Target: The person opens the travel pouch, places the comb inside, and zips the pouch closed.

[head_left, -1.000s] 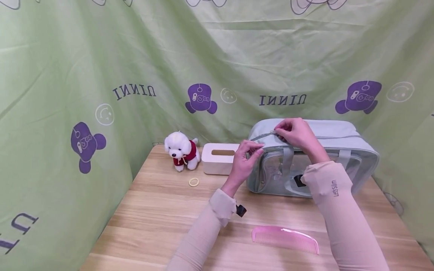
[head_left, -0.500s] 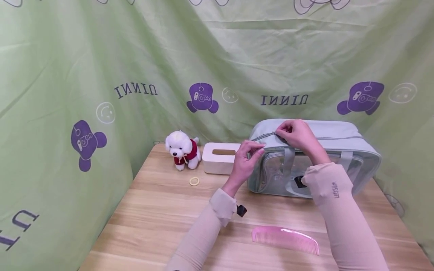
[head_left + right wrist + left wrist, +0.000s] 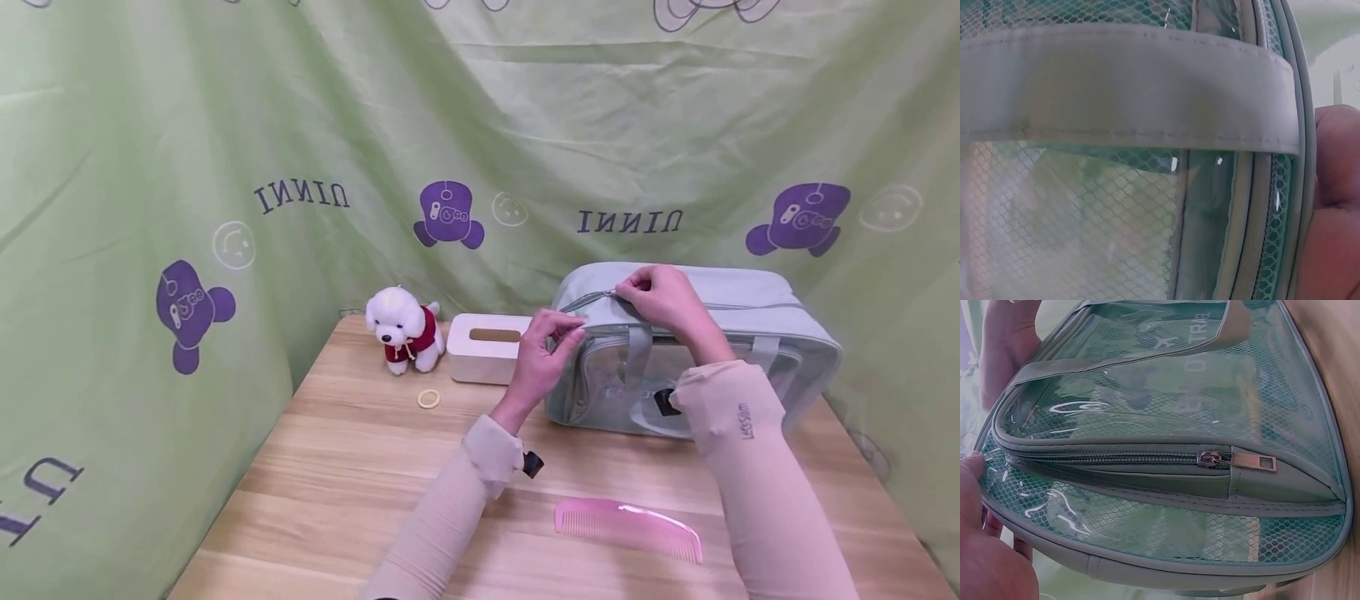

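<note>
- While two bare hands work at it, one pale green bag (image 3: 667, 354) stands upright on the table (image 3: 337, 492), directly below the right hand (image 3: 663, 296) and just to the right of the left hand (image 3: 542, 354).
- One left hand: its thumb and fingers pinch the bag's upper left front edge; in the left wrist view the thumb lies on the near side of that edge and fingertips show on the other.
- One right hand: its fingers are curled and its thumb and forefinger pinch at the top zipper (image 3: 588, 297); the pull itself is hidden by the fingertips.
- One clear front pocket on the bag, with one pocket zipper (image 3: 1116, 456) and one metal pull (image 3: 1254, 461); this lies below the left hand, untouched by either.
- One front handle strap (image 3: 1122, 87), joined to the bag at two places, below the right hand.
- One pink comb (image 3: 626, 525) lies flat between the two forearms, nearest to the person.
- One pale yellow ring (image 3: 428, 407) lies to the left, well apart from both hands.
- One white plush dog (image 3: 405, 329) in a red top, beyond the ring.
- One white box (image 3: 480, 367) with one slot, between dog and bag, its right end behind the left hand.
- Two beige sleeves (image 3: 438, 525), and two small black devices (image 3: 532, 464), one at each wrist.
- Three whole purple figures (image 3: 446, 214) on the green cloth (image 3: 300, 100) behind.
</note>
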Motion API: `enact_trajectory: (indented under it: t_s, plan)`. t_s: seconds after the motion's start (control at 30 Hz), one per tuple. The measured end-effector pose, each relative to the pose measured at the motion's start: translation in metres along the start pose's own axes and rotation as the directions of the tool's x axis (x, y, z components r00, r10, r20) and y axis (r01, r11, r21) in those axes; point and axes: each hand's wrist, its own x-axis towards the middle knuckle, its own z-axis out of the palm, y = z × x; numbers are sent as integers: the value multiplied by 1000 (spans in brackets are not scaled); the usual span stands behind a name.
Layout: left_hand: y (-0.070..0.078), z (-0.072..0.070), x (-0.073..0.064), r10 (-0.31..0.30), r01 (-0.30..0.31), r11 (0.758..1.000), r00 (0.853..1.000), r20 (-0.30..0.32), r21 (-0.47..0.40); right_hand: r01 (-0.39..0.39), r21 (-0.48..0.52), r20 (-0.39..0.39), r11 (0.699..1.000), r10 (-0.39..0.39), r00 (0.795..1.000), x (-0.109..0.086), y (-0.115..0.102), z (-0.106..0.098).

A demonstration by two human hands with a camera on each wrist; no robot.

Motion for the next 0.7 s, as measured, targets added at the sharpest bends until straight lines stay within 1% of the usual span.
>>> enact_trajectory:
  t_s: [0.23,0.37,0.53,0.7]
  plan:
    - [-1,2,2,14,-15,1000,1000,12,27,-19,-2,12,1000,19,1000,1,6,-6]
    - [0,3,0,6,-6,999,1000,19,38,-31,-19,15,999,32,999,-1,12,-12]
    - [-3,2,-2,0,0,999,1000,11,49,-38,-32,25,999,39,999,-3,16,-17]
    - [-4,2,-3,2,-2,999,1000,4,42,-19,-47,-4,999,18,1000,-6,18,-20]
